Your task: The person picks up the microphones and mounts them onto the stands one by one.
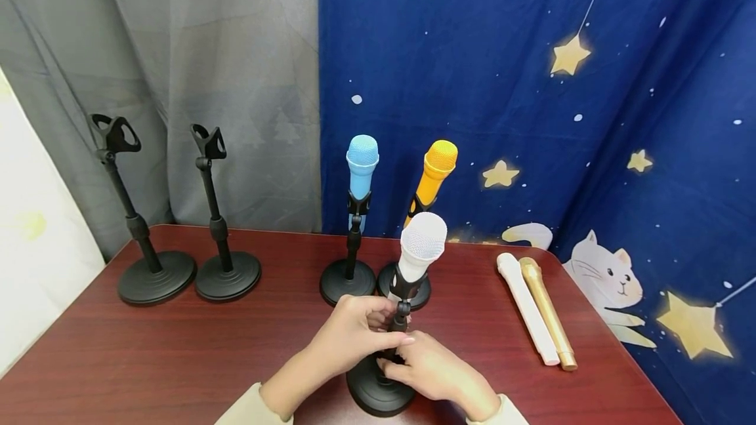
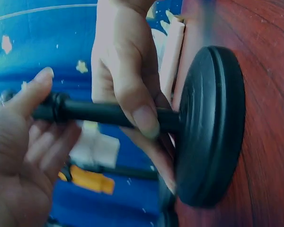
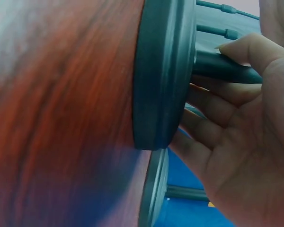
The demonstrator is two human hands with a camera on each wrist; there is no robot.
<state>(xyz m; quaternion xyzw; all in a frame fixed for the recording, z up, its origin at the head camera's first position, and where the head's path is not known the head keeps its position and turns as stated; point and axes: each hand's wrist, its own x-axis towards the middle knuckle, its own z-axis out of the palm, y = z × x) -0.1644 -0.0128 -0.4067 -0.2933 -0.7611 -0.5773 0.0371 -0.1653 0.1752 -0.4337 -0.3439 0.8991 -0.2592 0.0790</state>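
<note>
A black microphone stand [image 1: 378, 389] stands near the front of the table, with a white microphone [image 1: 422, 241] tilted in its clip. My left hand [image 1: 357, 333] holds the upper pole, its thumb on one side and fingers on the other, by the collar [image 2: 59, 107] in the left wrist view. Lower down, my right hand [image 1: 434, 369] grips the pole just above the round base. In the right wrist view, the right thumb lies along the pole [image 3: 222, 66], and the fingers pass behind it.
Behind stand a blue microphone [image 1: 362, 162] and a yellow microphone [image 1: 436, 169], each in a stand. Two black stands with empty clips, one taller [image 1: 142, 235] and one shorter [image 1: 220, 228], are on the left. A white tube [image 1: 528, 310] and a gold tube [image 1: 549, 317] lie at right.
</note>
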